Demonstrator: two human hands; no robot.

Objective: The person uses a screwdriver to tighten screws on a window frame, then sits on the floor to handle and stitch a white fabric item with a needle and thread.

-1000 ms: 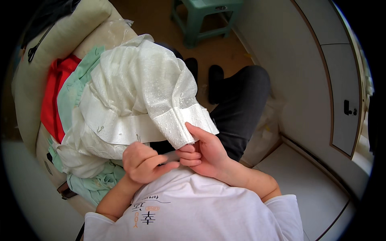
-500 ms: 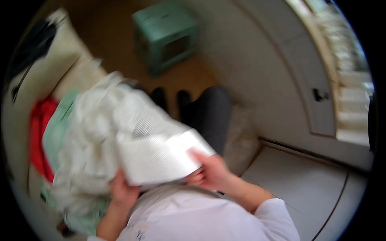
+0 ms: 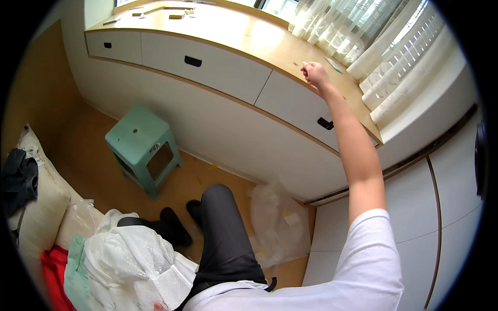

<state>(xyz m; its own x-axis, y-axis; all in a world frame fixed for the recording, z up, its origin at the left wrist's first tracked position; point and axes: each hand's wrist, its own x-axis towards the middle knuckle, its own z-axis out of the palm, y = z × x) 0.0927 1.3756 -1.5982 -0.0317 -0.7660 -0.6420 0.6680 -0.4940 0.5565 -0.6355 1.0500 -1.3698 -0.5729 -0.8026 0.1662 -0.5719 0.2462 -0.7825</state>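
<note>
My right hand [image 3: 314,75] is stretched up and away to the light wooden countertop [image 3: 244,33]. Its fingers are pinched on a small white scrap [image 3: 305,64] just above the counter's edge. A white textured garment [image 3: 134,262] lies bunched on my lap at the lower left, beside my dark trouser leg [image 3: 225,236]. My left hand cannot be made out; it is hidden under or behind the garment at the lower edge.
A mint-green plastic stool [image 3: 142,147] stands on the wooden floor. A crumpled clear plastic bag [image 3: 277,223] lies by the white cabinet [image 3: 218,70] with black handles. A beige cushion [image 3: 39,202], red cloth [image 3: 52,269] and dark garment [image 3: 18,176] sit left. Curtains [image 3: 394,46] hang upper right.
My right hand has left the white garment and reached up to the countertop. My head has lifted, so the garment now lies at the lower left.
</note>
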